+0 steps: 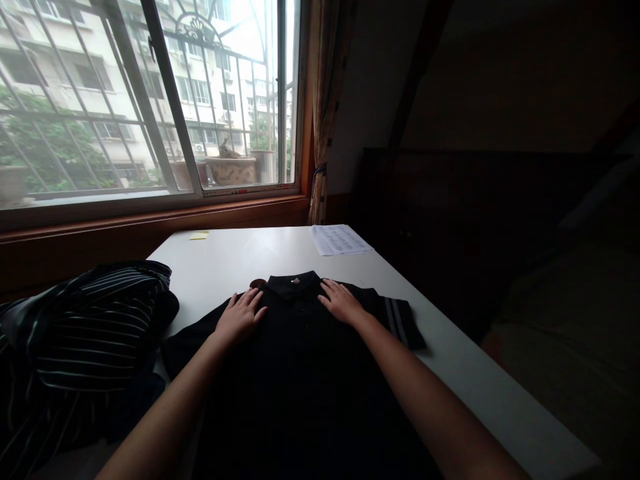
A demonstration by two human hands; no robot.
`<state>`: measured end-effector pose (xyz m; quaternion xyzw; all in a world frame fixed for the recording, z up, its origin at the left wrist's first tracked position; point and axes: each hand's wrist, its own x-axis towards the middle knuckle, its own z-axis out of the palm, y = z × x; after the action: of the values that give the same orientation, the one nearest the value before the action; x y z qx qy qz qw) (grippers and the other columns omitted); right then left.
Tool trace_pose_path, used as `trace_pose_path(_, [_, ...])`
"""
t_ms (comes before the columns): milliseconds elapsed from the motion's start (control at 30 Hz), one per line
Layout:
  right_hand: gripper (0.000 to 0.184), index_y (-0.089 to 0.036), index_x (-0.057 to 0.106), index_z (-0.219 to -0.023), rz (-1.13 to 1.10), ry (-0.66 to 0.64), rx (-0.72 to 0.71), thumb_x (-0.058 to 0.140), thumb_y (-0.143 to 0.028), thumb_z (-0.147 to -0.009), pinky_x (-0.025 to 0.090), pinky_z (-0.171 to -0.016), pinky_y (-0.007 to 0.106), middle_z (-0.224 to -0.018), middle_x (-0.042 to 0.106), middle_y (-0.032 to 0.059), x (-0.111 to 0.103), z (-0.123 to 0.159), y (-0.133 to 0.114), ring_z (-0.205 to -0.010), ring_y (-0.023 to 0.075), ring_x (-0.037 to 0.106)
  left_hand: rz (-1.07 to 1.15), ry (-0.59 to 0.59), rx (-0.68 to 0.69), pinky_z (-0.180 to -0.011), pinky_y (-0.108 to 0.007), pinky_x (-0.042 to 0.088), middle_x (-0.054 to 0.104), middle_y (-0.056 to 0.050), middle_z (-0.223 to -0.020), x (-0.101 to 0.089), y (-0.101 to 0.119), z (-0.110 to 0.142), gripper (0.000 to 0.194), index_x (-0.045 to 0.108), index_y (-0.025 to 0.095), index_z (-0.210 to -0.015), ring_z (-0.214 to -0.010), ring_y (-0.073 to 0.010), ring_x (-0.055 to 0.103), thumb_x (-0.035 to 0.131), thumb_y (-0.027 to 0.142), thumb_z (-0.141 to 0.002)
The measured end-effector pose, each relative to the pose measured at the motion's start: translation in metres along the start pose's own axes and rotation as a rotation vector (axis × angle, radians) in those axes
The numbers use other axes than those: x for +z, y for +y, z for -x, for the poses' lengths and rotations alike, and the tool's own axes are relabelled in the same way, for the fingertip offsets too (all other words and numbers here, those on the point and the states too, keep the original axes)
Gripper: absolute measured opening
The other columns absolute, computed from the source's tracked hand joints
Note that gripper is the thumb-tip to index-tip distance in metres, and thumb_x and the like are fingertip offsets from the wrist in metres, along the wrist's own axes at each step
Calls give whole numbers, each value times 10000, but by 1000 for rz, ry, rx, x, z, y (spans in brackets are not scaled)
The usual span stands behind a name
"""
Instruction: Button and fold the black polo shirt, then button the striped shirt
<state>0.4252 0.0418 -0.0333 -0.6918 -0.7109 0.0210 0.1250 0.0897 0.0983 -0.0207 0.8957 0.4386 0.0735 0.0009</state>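
Note:
A black polo shirt [300, 373] lies spread face up on the white table [450, 373], its collar pointing away from me. Two grey stripes cross the sleeve on the right. My left hand [241, 312] rests flat on the shirt's left shoulder, fingers apart. On the opposite shoulder, beside the collar, lies my right hand [341, 301] with its fingers stretched out. Neither hand grips the cloth. Just beyond my left fingertips is a small round brown object [259, 283], partly hidden by the shirt. The shirt's lower part is too dark to make out.
At the left, a heap of dark clothes with white stripes [95, 333] covers the table's side. Printed sheets of paper [341, 240] lie at the far right corner, and a yellow sticky note [199, 235] at the far left. Behind stand a window [225, 100] and a curtain [323, 120].

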Motion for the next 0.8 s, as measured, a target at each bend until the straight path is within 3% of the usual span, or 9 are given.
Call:
trace_pose_path(167, [612, -315, 358, -1508, 12, -35, 18, 333, -600, -967, 143, -1214, 443, -1610, 281, -5, -11, 21, 44, -1489, 214, 227, 0, -12, 4, -1209, -501, 100, 260, -66, -1613, 2, -5, 3, 628, 291, 218, -1541, -1507, -270, 162, 241, 547, -1008])
trace_pose_path(333, [576, -285, 399, -1487, 48, 8, 220, 273, -533, -983, 184, -1176, 564, -1593, 319, 54, -31, 55, 116, -1478, 278, 255, 9, -28, -11, -1197, -531, 119, 210, -55, -1626, 1, -12, 9, 619, 270, 237, -1548, -1512, -277, 130, 251, 542, -1010])
trace_pose_path(433, [575, -254, 451, -1455, 60, 46, 303, 308, -516, -964, 216, -1148, 603, -1572, 359, 85, -38, 71, 143, -1462, 316, 282, 18, -37, -12, -1196, -537, 123, 197, -50, -1628, -2, -16, 13, 614, 273, 238, -1547, -1513, -276, 126, 245, 539, -1013])
trace_pose_path(633, [475, -241, 625, -1275, 26, 145, 286, 389, -468, -930, 304, -1140, 440, -1423, 543, 89, -43, 80, 149, -1353, 271, 435, 41, -74, 14, -1193, -545, 130, 191, -16, -1629, -11, -27, 24, 582, 271, 286, -1542, -1515, -257, 124, 267, 528, -1013])
trace_pose_path(800, [453, -203, 681, -1148, -62, 119, 332, 450, -505, -903, 415, -1020, 408, -1138, 668, 132, -53, 84, 140, -1118, 285, 589, 38, -106, 3, -1188, -567, 114, 185, -1, -1629, -14, -48, 38, 559, 234, 284, -1551, -1517, -255, 107, 234, 467, -1023])
